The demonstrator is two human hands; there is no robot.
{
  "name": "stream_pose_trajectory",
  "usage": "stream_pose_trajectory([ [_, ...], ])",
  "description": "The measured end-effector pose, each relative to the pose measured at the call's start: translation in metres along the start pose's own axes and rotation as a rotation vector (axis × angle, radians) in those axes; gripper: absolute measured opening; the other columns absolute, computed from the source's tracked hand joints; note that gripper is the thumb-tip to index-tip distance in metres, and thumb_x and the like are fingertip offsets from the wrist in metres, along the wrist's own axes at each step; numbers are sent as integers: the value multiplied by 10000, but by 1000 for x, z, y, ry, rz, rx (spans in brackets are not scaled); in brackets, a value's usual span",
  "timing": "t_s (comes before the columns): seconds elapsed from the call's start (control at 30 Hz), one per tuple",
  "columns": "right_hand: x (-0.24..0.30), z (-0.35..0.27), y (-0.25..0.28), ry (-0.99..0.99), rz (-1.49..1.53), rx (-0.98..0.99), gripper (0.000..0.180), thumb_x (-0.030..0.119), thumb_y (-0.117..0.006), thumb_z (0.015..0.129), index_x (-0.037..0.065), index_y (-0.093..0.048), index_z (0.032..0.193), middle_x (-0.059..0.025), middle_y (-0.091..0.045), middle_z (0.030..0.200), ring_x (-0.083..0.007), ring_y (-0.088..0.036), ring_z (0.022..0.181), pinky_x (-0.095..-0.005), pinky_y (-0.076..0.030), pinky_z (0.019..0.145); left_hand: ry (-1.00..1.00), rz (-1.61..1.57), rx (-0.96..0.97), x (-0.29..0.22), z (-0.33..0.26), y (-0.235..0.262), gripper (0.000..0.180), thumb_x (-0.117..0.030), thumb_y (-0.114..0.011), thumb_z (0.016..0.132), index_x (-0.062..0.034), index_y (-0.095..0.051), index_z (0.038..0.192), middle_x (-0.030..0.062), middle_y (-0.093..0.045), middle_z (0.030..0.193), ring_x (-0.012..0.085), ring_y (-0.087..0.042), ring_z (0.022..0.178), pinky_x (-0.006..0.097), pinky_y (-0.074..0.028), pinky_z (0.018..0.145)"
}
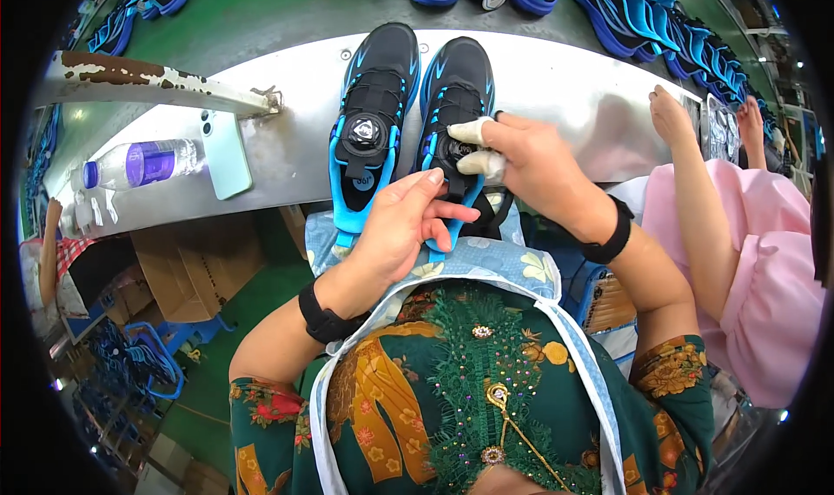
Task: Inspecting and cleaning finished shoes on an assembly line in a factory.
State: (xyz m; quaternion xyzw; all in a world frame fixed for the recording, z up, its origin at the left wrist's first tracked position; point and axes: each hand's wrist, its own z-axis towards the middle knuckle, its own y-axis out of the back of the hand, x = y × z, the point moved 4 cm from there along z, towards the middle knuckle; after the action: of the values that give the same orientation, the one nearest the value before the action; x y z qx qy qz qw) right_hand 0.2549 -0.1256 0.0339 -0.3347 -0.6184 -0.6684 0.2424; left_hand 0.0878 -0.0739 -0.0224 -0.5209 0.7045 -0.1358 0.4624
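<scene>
Two black sneakers with bright blue trim stand side by side on the metal bench, toes pointing away from me. The left sneaker (380, 86) has a round lacing dial on its tongue and stands untouched. At the right sneaker (456, 78), my right hand (539, 160), with pale finger covers on the thumb and a finger, pinches around the lacing dial (452, 146). My left hand (401, 230) is at that sneaker's heel opening, its thumb by the tongue and its curled fingers across the collar. The hands partly cover the heel.
Left on the bench (295, 165) lie a mint-green phone (226, 154) and a clear bottle (143, 164) with a purple label. A chipped metal bar (156, 82) crosses above them. More sneakers (643, 21) line the green surface beyond. A co-worker's pink sleeve (738, 252) is close at right.
</scene>
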Motion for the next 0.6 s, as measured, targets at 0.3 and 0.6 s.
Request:
stream_pose_trajectory([
  [0.3, -3, -11, 23, -54, -12, -118, 521, 218, -749, 842, 125, -588, 1329, -134, -618, 873, -260, -635, 804, -374, -490, 701, -187, 571, -22, -31, -44, -11, 281, -149, -561, 981, 25, -538, 1201, 125, -625, 1102, 272, -659, 994, 341, -543, 775],
  [0.6, 9, 98, 36, 62, -260, 146, 388, 297, -727, 821, 68, -661, 1127, -215, -679, 909, -379, -666, 822, -473, -512, 716, -559, 1776, -419, -54, -27, 1, 845, -112, -717, 768, 9, -265, 1471, 214, -631, 833, 430, -611, 749, 514, -472, 651],
])
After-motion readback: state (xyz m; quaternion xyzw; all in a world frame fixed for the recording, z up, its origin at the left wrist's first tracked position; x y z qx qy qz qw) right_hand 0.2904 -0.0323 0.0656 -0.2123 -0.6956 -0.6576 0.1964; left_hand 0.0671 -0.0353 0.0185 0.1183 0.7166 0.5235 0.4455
